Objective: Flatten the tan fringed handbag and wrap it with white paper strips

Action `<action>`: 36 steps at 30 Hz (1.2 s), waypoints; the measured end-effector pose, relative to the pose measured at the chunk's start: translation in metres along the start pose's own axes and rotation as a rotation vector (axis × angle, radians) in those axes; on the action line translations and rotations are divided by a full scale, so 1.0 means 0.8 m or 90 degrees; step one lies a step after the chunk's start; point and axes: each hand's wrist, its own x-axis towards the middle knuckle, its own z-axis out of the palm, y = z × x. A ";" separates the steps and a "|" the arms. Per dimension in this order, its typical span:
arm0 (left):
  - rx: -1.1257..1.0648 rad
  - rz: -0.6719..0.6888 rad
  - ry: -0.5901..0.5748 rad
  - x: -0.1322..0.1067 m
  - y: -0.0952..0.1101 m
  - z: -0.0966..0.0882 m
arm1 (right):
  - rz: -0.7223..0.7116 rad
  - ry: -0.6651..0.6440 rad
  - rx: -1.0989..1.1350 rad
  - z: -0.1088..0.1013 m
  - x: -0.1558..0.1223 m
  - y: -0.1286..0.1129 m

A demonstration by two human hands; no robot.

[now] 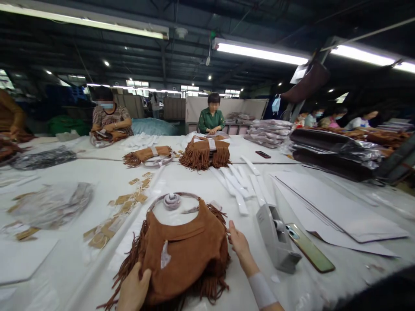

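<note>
A brown fringed bag [191,244] lies on the white table [238,287] to the left of the grey tape dispenser [277,239], its strap curving away at the top. The left hand [134,287], on the bag's side farthest from the dispenser, grasps the near edge between thumb and fingers. The right hand [240,248] is between bag and dispenser — fingers loosely curled against the bag's edge, thumb raised; whether they grip it, I cannot tell. A green phone [311,248] lies just right of the dispenser, white strips [238,185] beyond it, and brown tags [125,203] well to its left. Far beyond the dispenser — across the table — sits a person in green [210,120].
</note>
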 end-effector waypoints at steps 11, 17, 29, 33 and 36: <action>0.002 -0.082 0.023 0.017 -0.005 -0.036 | -0.071 -0.024 -0.148 0.058 -0.008 -0.002; 0.032 -0.094 0.013 0.019 0.022 -0.043 | -0.070 -0.003 -0.179 0.071 -0.017 -0.018; 0.091 -0.088 0.045 0.029 0.063 -0.025 | -0.074 -0.018 -0.193 0.073 -0.028 -0.022; 0.089 -0.056 0.068 0.031 0.052 -0.034 | -0.171 -0.016 -0.194 0.069 -0.026 -0.034; 0.094 -0.056 0.082 0.034 0.035 -0.039 | -0.191 -0.015 -0.211 0.058 -0.018 -0.025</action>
